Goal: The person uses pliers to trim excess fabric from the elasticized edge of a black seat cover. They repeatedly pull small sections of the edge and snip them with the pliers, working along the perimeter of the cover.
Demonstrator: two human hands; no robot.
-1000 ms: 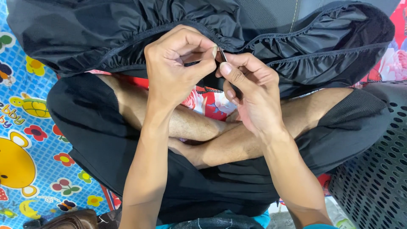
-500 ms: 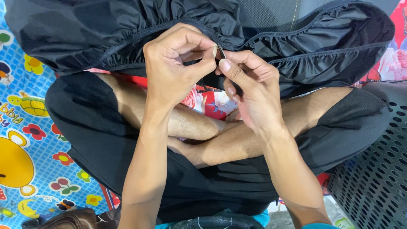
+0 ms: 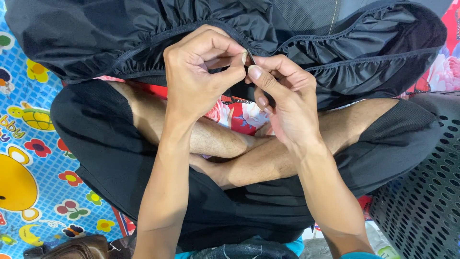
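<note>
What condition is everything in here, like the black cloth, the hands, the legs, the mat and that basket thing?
Black garment: bunched, gathered along its elastic hem.
Left hand: pinching the hem.
Right hand: pinching the hem beside it.
Legs: crossed.
Cartoon mat: lying flat.
Dark perforated basket: partly in view.

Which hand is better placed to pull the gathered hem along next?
Probably the right hand: its thumb and forefinger pinch the gathered elastic hem of the black shiny fabric garment at the meeting point, with free hem running on beyond it. The left hand pinches beside it and could anchor.
</note>
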